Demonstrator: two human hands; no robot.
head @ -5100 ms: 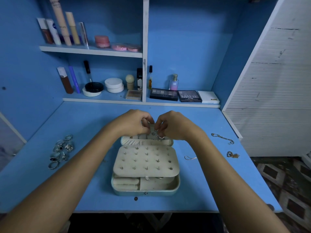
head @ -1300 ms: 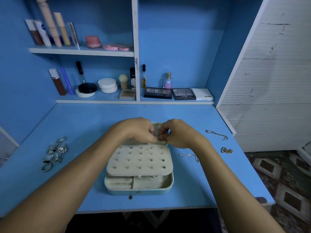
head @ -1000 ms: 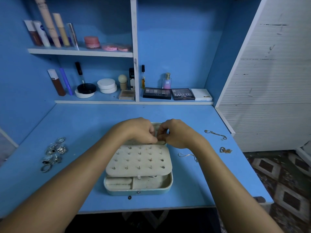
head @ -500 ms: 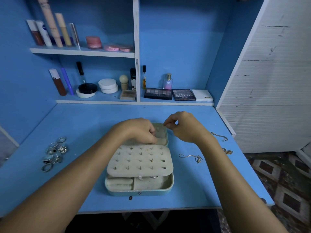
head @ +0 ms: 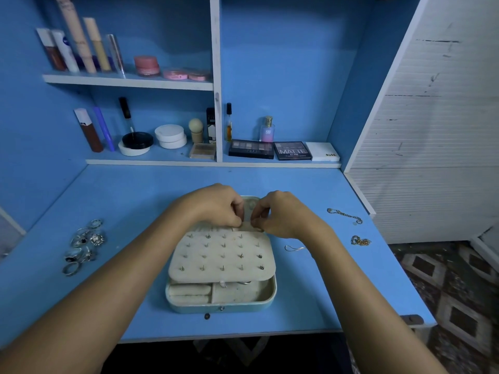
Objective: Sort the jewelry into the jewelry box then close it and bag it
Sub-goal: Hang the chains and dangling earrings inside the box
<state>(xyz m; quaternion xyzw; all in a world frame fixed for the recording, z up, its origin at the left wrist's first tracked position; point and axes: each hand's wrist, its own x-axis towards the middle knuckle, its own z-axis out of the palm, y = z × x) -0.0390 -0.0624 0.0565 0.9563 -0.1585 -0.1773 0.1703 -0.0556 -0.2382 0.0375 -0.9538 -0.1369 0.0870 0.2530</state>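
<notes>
1. The jewelry box (head: 221, 298) lies open mid-desk (head: 135, 201), long axis left-right, clasp toward the person.
2. Left hand (head: 216, 205) and right hand (head: 280, 214) pinch at its far edge; what they hold is hidden.

Eyeshadow palettes (head: 251, 149), a perfume bottle (head: 266, 129) and compacts (head: 170, 136) line the shelf (head: 213, 163) behind the blue desk (head: 129, 193).

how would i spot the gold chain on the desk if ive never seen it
Start at the open jewelry box on the blue desk and look to its right edge. Two chains lie there; the gold chain is the nearer, bunched one, while the silver chain lies stretched out.
</notes>
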